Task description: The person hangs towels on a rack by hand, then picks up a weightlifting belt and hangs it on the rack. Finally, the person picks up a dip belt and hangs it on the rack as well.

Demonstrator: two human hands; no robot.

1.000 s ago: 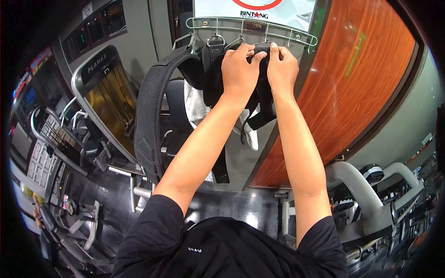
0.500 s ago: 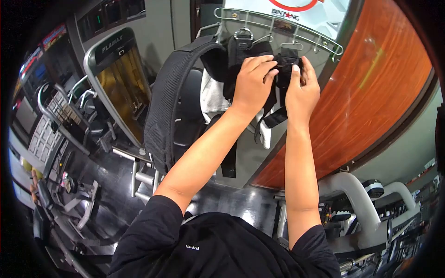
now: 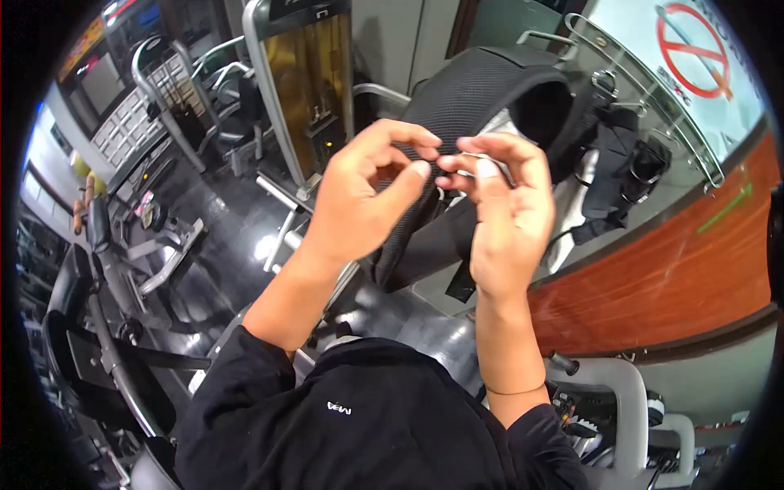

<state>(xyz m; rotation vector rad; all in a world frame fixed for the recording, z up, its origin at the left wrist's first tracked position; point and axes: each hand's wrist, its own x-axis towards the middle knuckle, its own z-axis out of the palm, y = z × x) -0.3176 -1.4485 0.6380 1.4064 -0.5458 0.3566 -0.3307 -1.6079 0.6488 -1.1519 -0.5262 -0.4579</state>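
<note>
Both hands are raised at mid-view, fingertips nearly touching. My left hand (image 3: 367, 188) has its fingers curled and thumb bent inward; whatever may lie at its fingertips is too small to tell. My right hand (image 3: 510, 204) also has bent fingers, with the thumb against or close to them. Behind the hands a large black padded belt (image 3: 482, 86) hangs from the wire rack (image 3: 625, 61). Black straps with buckles (image 3: 616, 171) hang farther right on the rack, apart from my hands. A white cloth-like piece (image 3: 567, 224) shows beside them.
A weight-stack machine (image 3: 306, 98) stands behind to the left, with more gym equipment (image 3: 175, 237) beyond. An orange wood panel (image 3: 653, 269) is at the right, below a sign (image 3: 702, 57). A grey machine frame (image 3: 629, 400) stands at the lower right.
My hands have left the black straps on the rack and moved down and closer to my body. The view has turned left, so the rack appears farther right.
</note>
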